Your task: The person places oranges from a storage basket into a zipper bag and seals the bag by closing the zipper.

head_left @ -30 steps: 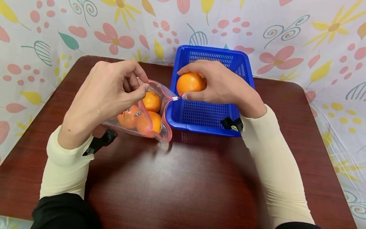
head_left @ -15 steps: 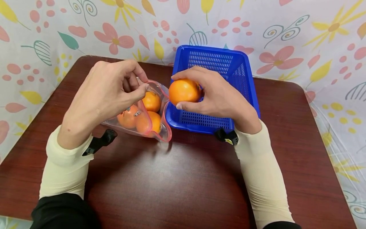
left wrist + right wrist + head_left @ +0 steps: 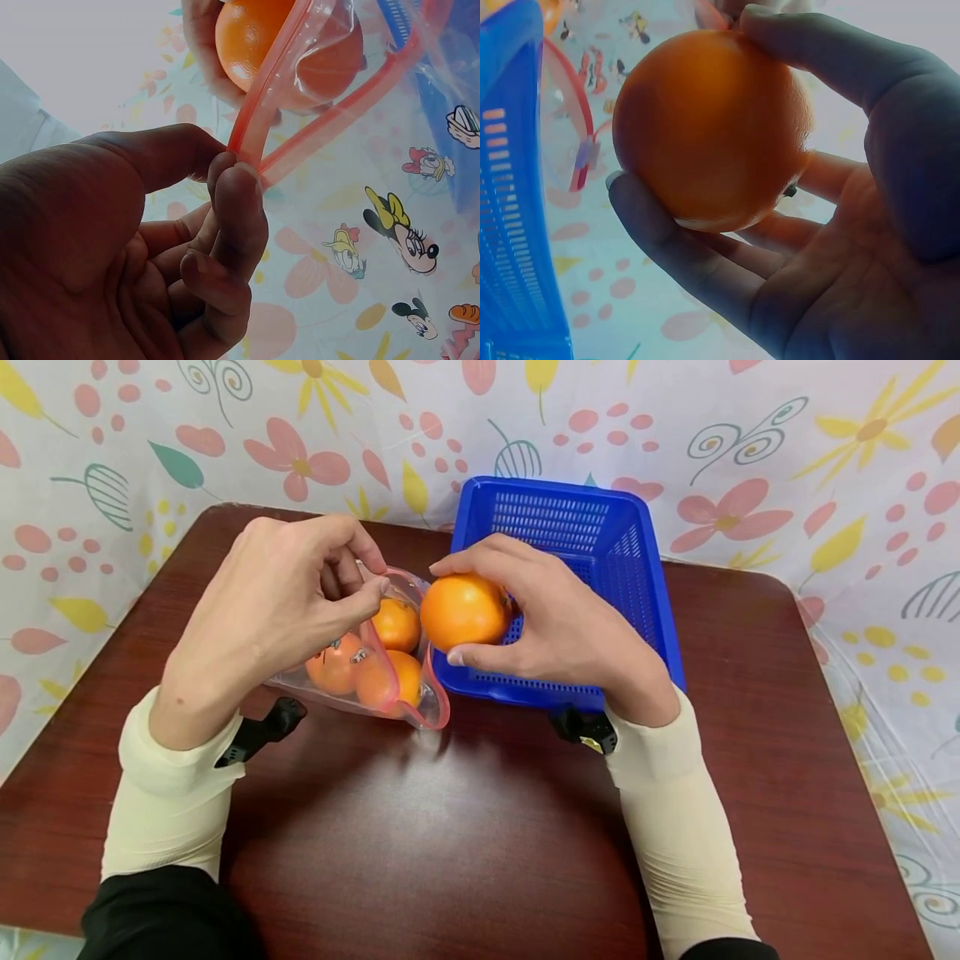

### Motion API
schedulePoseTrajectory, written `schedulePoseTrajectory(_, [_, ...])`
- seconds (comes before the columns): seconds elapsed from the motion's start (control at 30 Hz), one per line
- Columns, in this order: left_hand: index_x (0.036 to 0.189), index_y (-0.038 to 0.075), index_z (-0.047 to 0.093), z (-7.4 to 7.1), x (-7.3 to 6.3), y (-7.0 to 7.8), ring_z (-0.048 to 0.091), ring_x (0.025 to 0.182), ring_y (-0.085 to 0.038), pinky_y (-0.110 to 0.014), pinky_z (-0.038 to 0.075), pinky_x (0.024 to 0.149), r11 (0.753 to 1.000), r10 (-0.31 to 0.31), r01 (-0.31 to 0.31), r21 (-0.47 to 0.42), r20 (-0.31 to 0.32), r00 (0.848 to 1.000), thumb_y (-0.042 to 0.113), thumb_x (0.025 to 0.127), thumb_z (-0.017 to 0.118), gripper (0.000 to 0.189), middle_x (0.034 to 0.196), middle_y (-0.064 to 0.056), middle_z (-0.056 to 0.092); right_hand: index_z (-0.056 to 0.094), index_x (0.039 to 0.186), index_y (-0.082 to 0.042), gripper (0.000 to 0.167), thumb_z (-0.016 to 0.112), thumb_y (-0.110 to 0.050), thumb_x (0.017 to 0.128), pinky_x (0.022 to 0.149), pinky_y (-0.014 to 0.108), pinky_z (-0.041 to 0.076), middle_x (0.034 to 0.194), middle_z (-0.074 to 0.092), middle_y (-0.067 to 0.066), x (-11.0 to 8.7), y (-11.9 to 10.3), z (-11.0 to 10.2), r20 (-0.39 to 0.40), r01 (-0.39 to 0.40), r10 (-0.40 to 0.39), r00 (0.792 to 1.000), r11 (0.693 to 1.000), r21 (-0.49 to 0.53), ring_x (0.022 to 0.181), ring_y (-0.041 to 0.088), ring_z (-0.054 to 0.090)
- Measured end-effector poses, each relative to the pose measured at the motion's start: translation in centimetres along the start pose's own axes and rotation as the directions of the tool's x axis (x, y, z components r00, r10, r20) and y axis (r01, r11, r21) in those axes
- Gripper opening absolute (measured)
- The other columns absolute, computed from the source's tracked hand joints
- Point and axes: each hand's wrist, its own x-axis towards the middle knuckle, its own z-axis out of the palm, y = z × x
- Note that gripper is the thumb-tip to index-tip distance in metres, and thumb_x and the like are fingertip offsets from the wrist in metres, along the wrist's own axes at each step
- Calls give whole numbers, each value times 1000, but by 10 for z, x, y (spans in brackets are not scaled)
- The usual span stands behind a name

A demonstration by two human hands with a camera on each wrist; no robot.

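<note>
My left hand (image 3: 270,602) pinches the pink-red zip edge of a clear plastic zip bag (image 3: 315,217) printed with cartoon figures, thumb against forefinger. The bag's mouth stands parted toward the right, and several oranges (image 3: 396,625) lie inside it. In my right hand (image 3: 555,618) is another orange (image 3: 465,612), gripped between thumb and fingers just right of the bag's mouth and over the left rim of the blue basket. The right wrist view shows this orange (image 3: 712,131) up close, its small green stem end facing the palm.
The blue perforated basket (image 3: 637,577) stands on the dark wood table (image 3: 420,843), right beside the bag. Behind the table hangs a white floral cloth (image 3: 525,402). Each wrist carries a small black camera mount (image 3: 262,731).
My right hand has carried the orange left and slightly nearer, from above the basket to the bag's mouth. The basket's right side has shifted a little right. My left hand stays nearly still.
</note>
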Motion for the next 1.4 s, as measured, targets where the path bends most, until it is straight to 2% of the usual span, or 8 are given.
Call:
schedulePoseTrajectory(0.2, [97, 19, 72, 0, 0, 1, 57, 53, 3, -24, 40, 52, 1000, -2, 2, -4, 6, 1000, 15, 94, 70, 5, 70, 15, 69, 68, 137, -12, 61, 91, -23, 81, 99, 32, 51, 132, 61, 2, 1, -12, 12, -18, 77, -76, 997, 997, 8, 119, 11, 57])
schedulePoseTrajectory(0.37, [98, 18, 72, 0, -1, 2, 58, 55, 4, -24, 40, 53, 1000, -9, 10, -10, 10, 1000, 15, 94, 69, 5, 71, 15, 70, 67, 141, -15, 64, 89, -21, 82, 97, 32, 50, 130, 55, 8, 1, -17, 23, -1, 69, -69, 998, 997, -29, 118, 18, 54])
schedulePoseTrajectory(0.5, [98, 18, 72, 0, -1, 2, 59, 55, 3, -23, 41, 53, 1000, -8, 8, -7, 7, 1000, 16, 95, 69, 4, 71, 15, 71, 63, 146, -11, 71, 90, -19, 81, 101, 32, 49, 132, 51, 12, 2, -18, 32, -5, 66, -67, 998, 994, -92, 122, 23, 52])
schedulePoseTrajectory(0.73, [97, 16, 73, 1, 0, 2, 59, 57, 0, -22, 40, 55, 1000, -6, 6, -2, -6, 1000, 18, 95, 70, 4, 71, 13, 70, 61, 142, -3, 72, 92, -14, 78, 104, 40, 44, 127, 46, 19, 5, -18, 53, -93, 114, -140, 986, 964, -239, 122, 36, 46])
schedulePoseTrajectory(0.93, [97, 17, 74, 2, -1, 2, 57, 58, -1, -23, 39, 54, 1000, 1, -1, -4, -17, 1000, 16, 94, 71, 4, 70, 12, 69, 61, 137, -5, 68, 91, -13, 76, 100, 43, 49, 129, 46, 20, 8, -23, 72, -136, 71, -136, 981, 913, -402, 119, 41, 48])
schedulePoseTrajectory(1.07, [96, 17, 74, 1, -2, 1, 55, 57, -2, -23, 38, 54, 1000, 1, 0, 10, -29, 1000, 15, 93, 70, 5, 69, 11, 68, 61, 136, -6, 68, 90, -11, 75, 97, 41, 52, 132, 46, 20, 9, -24, 85, -157, 40, -123, 980, 892, -451, 120, 41, 48])
schedulePoseTrajectory(1.2, [95, 17, 75, 1, -2, 0, 57, 59, -4, -21, 38, 55, 1000, 3, -3, 11, -35, 999, 15, 92, 70, 6, 70, 10, 69, 60, 138, -6, 71, 89, -11, 74, 97, 40, 51, 138, 46, 21, 10, -24, 95, -178, 17, -112, 978, 886, -463, 119, 41, 50])
schedulePoseTrajectory(1.4, [94, 15, 75, 0, -2, 0, 59, 63, -4, -20, 40, 56, 1000, -10, 10, -3, -27, 1000, 16, 92, 70, 5, 72, 8, 72, 57, 144, -6, 79, 93, -13, 73, 105, 41, 49, 144, 45, 23, 13, -25, 102, -193, -6, -93, 977, 890, -455, 122, 41, 53])
